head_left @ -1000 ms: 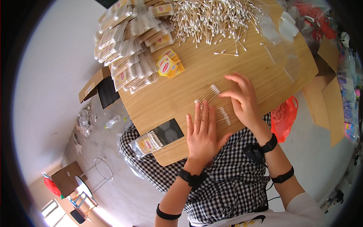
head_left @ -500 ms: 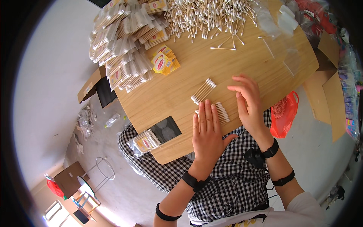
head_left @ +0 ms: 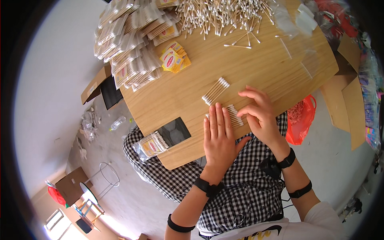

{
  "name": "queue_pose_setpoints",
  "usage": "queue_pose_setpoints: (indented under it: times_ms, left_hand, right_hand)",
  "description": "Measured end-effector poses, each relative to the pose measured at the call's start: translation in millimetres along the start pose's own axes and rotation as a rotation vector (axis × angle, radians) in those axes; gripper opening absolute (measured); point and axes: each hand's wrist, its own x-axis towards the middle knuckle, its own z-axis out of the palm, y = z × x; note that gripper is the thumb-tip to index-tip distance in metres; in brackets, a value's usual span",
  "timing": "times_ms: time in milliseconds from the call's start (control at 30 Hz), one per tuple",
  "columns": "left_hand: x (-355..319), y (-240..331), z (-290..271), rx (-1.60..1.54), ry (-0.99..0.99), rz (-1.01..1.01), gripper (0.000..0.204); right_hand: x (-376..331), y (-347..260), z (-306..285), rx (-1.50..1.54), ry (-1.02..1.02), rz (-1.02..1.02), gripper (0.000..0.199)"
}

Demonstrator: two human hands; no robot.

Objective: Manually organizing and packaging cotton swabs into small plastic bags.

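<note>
My left hand (head_left: 219, 138) lies flat over a row of cotton swabs (head_left: 234, 114) near the table's front edge, its fingers straight and close together. The swabs' white tips show on both sides of those fingers; their middles are covered. Beside the right tips of this row is my right hand (head_left: 262, 116), fingers bent and apart, thumb and forefinger close to the swabs. Whether they touch cannot be made out. Just beyond, a second neat row of cotton swabs (head_left: 215, 91) lies slanted on the wooden table (head_left: 192, 108).
Loose swabs (head_left: 224, 16) are heaped at the back, next to stacked packed bags (head_left: 132, 44) and yellow cards (head_left: 173, 60). One filled bag (head_left: 151, 145) lies by a dark pad (head_left: 175, 132). Clear bags (head_left: 306, 22) sit far right; a red bag (head_left: 302, 126) and cardboard box (head_left: 338, 100) stand beyond the edge.
My right hand has come down and in, its fingers bending nearer the right tips of the covered swab row. My left hand stays flat. The view has shifted slightly.
</note>
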Motion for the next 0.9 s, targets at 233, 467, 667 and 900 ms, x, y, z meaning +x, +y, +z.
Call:
queue_pose_setpoints:
  times_ms: [233,467,667,900]
  left_hand:
    - [-2,-1,2,-0.041,-0.005,-0.001,0.101]
    - [-4,-3,4,-0.018,0.009,-0.007,0.101]
    - [-3,-3,4,-0.028,0.014,-0.009,0.099]
    - [-1,-2,5,-0.059,0.053,-0.012,0.094]
  right_hand:
    - [16,-13,-14,-0.102,-0.059,-0.038,0.013]
    - [31,-21,-14,-0.205,-0.197,-0.17,0.016]
    - [41,-24,-16,-0.328,-0.324,-0.268,0.013]
    - [47,-40,-13,-0.73,-0.511,-0.443,0.009]
